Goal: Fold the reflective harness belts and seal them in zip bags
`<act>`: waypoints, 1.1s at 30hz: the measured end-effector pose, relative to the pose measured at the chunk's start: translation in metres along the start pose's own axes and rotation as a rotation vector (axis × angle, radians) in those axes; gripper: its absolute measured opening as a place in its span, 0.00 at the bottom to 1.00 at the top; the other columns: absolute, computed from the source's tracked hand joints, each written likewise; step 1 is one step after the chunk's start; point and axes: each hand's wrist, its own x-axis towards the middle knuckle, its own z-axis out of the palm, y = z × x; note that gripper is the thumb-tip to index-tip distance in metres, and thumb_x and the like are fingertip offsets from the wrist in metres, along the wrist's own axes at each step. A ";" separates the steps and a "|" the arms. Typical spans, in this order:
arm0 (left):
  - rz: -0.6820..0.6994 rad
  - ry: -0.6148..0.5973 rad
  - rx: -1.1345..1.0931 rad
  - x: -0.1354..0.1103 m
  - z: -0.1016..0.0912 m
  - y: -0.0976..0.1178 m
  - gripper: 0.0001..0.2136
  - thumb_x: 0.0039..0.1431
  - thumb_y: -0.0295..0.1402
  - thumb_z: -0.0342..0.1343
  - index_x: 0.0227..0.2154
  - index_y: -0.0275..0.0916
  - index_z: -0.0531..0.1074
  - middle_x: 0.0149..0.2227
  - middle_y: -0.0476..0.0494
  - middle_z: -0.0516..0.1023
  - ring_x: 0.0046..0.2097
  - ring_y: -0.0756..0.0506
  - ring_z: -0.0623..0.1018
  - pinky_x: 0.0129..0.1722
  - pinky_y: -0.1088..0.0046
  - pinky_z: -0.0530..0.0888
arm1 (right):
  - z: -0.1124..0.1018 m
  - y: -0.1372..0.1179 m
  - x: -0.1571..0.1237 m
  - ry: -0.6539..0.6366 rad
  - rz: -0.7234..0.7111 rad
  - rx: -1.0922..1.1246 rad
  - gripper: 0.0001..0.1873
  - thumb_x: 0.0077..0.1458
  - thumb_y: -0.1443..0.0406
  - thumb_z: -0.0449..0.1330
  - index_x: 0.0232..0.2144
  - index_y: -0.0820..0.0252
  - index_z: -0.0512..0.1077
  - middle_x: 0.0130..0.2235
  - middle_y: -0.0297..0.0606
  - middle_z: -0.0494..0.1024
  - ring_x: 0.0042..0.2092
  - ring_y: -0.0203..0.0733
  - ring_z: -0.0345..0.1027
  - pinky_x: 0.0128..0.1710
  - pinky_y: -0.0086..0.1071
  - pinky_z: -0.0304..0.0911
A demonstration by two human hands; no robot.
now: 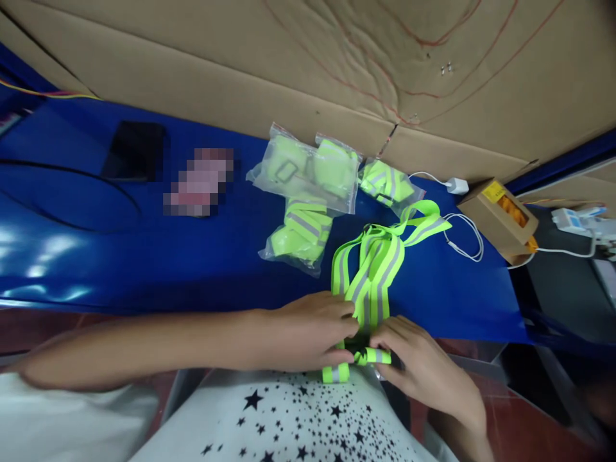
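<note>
A neon yellow-green reflective strap (368,276) with a grey stripe lies in long loops on the blue table, and its near end hangs over the front edge. Both hands hold that end close to my body. My left hand (317,330) has its fingers closed on the strap from the left. From the right, my right hand (416,356) pinches a short folded piece of it. A dark part, perhaps a buckle, shows between the fingertips but is mostly hidden. Beyond the loops lie clear plastic bags (308,163) with folded straps of the same kind.
One more bagged strap (298,234) lies left of the loops, another (387,183) behind them. A small cardboard box (500,208) and a white cable (466,237) sit at the right. A dark flat object (135,151) lies at the left. Cardboard (231,70) walls the table's back.
</note>
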 end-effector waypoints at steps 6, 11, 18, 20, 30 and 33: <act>-0.064 0.104 -0.335 -0.002 -0.030 0.010 0.19 0.64 0.45 0.64 0.53 0.41 0.76 0.49 0.41 0.78 0.50 0.43 0.79 0.50 0.65 0.77 | -0.009 -0.025 -0.004 0.502 -0.272 -0.114 0.05 0.66 0.72 0.59 0.41 0.59 0.73 0.33 0.35 0.73 0.36 0.38 0.62 0.37 0.37 0.61; -0.056 0.320 -0.213 -0.007 -0.041 0.021 0.22 0.63 0.40 0.64 0.57 0.38 0.72 0.58 0.35 0.74 0.60 0.38 0.75 0.61 0.56 0.74 | -0.006 -0.028 -0.005 0.686 -0.315 -0.259 0.11 0.62 0.75 0.61 0.41 0.55 0.76 0.35 0.34 0.75 0.35 0.38 0.65 0.41 0.39 0.67; -0.104 0.229 -0.223 0.000 -0.034 0.012 0.17 0.66 0.32 0.58 0.56 0.37 0.71 0.50 0.40 0.79 0.48 0.44 0.81 0.47 0.67 0.78 | 0.001 -0.022 0.001 0.647 -0.347 -0.300 0.10 0.59 0.77 0.64 0.40 0.59 0.76 0.36 0.35 0.74 0.37 0.38 0.64 0.45 0.40 0.66; -0.102 0.218 -0.096 0.003 -0.028 0.008 0.14 0.65 0.31 0.59 0.52 0.35 0.74 0.46 0.41 0.80 0.45 0.44 0.81 0.43 0.67 0.77 | 0.001 -0.020 0.004 0.582 -0.329 -0.329 0.09 0.61 0.77 0.62 0.40 0.61 0.75 0.35 0.35 0.74 0.38 0.39 0.63 0.45 0.40 0.64; 0.069 0.213 0.567 0.007 -0.006 0.002 0.06 0.67 0.28 0.57 0.39 0.30 0.76 0.33 0.40 0.76 0.36 0.43 0.75 0.32 0.65 0.69 | -0.003 -0.022 0.015 0.304 -0.054 -0.411 0.45 0.65 0.43 0.59 0.70 0.68 0.57 0.64 0.56 0.69 0.65 0.59 0.60 0.62 0.53 0.61; 0.083 0.180 0.654 0.006 -0.009 0.005 0.07 0.68 0.26 0.53 0.40 0.30 0.77 0.34 0.39 0.77 0.36 0.42 0.75 0.32 0.64 0.71 | 0.005 -0.024 0.025 0.286 0.029 -0.474 0.35 0.69 0.53 0.57 0.68 0.70 0.58 0.61 0.57 0.72 0.61 0.59 0.68 0.56 0.52 0.69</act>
